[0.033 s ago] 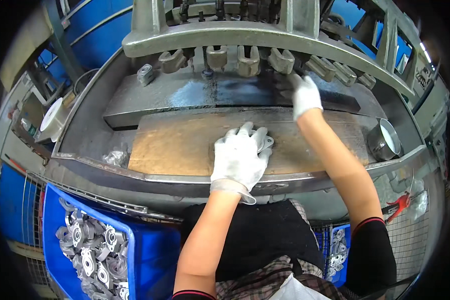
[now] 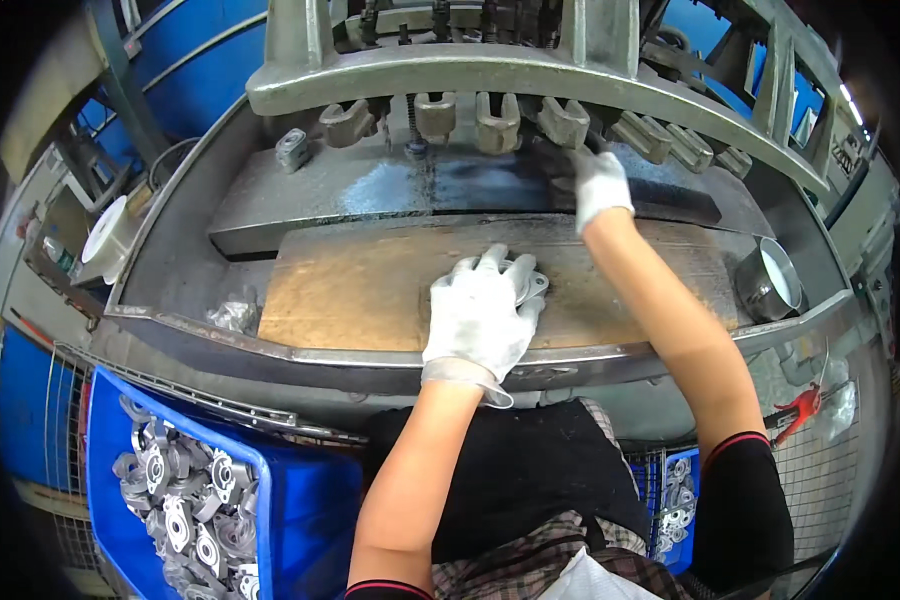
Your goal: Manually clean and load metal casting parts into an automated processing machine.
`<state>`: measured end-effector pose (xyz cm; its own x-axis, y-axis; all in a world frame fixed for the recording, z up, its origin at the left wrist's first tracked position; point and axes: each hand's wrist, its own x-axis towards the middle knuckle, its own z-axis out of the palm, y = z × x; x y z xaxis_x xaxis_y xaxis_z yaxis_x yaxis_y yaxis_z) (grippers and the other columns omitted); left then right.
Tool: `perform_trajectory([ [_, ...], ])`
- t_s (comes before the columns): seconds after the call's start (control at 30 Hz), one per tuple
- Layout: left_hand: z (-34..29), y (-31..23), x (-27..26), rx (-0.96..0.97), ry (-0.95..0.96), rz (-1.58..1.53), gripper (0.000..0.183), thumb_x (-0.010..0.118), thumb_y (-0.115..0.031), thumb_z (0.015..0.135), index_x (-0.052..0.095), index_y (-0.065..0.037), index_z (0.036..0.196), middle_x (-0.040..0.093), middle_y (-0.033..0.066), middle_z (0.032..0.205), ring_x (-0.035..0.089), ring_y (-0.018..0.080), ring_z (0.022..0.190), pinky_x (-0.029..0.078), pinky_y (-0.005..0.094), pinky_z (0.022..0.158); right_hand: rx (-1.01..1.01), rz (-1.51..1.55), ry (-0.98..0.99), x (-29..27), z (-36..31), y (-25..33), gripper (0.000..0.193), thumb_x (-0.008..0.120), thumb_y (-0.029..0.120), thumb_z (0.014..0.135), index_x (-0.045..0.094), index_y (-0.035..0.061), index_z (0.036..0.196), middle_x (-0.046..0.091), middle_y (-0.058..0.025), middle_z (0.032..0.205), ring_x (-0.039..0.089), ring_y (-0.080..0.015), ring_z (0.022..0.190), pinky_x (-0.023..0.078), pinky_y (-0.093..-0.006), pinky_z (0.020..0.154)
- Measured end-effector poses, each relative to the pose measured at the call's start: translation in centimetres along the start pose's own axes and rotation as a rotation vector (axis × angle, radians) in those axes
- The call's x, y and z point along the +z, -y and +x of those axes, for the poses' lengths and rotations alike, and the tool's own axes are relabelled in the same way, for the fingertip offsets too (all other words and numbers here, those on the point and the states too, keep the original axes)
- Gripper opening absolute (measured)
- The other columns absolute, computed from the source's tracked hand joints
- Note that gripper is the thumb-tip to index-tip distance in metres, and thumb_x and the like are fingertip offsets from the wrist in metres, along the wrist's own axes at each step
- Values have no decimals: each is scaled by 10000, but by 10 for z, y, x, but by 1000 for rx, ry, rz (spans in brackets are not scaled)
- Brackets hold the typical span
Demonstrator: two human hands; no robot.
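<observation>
My left hand, in a white glove, lies over a grey metal flange part on the brown board. Its fingers curve around the part, and only the eared right edge shows. My right hand, also gloved, reaches to the dark steel bed under the row of metal clamp blocks. Its fingers look closed around something dark, with a dark stick-like end showing above them. Motion blur and shadow hide what it is.
A heavy metal frame spans the far side. At the right stands a metal cup with white contents. A small metal block sits at the far left. Blue bins of metal parts flank me below. A crumpled plastic bag lies left.
My right hand has shifted slightly to the left along the steel bed. The left hand stays on the flange part.
</observation>
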<state>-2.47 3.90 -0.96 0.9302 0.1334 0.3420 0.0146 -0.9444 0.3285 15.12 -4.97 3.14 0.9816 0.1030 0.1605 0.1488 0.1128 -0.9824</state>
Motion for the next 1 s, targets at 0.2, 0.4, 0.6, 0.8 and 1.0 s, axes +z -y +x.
perform_trajectory([
  [0.2, -2, 3, 3, 31, -62, -32, 379, 600, -340, 847, 601, -174, 1188, 581, 98, 1240, 575, 314, 1086, 467, 469, 896, -14, 132, 32, 12, -3, -7, 313, 582, 214, 884, 621, 6, 1115, 664, -128, 1027, 618, -213, 892, 461, -305, 789],
  [0.4, -2, 2, 7, 24, -124, -23, 336, 546, -354, 895, 616, -167, 1165, 595, 105, 1220, 576, 325, 1083, 465, 472, 900, 28, 16, 119, 4, -35, -2, 388, 565, 245, 920, 516, 19, 1232, 653, -158, 1074, 640, -218, 837, 496, -293, 662],
  [0.6, 1, 1, 6, 36, -92, -66, 314, 581, -317, 870, 631, -125, 1113, 600, 118, 1203, 571, 318, 1081, 434, 485, 911, -74, -273, 43, 61, -11, -26, 401, 584, 299, 895, 584, -30, 1123, 641, -232, 982, 594, -349, 917, 443, -397, 841],
  [0.8, -1, 4, 6, -16, -72, -72, 313, 612, -304, 838, 658, -57, 1024, 651, 157, 1070, 588, 366, 1030, 459, 486, 889, -206, -397, 246, 102, -43, -13, 417, 544, 341, 898, 588, -1, 1133, 630, -277, 1064, 573, -452, 1032, 468, -450, 880],
  [1.0, 5, -10, 1, 48, -72, -56, 333, 597, -332, 854, 649, -95, 1082, 630, 126, 1138, 586, 346, 1051, 465, 486, 893, -120, -378, 122, 89, 3, -31, 451, 573, 363, 867, 619, 1, 1132, 646, -271, 1027, 595, -437, 1008, 473, -447, 862],
])
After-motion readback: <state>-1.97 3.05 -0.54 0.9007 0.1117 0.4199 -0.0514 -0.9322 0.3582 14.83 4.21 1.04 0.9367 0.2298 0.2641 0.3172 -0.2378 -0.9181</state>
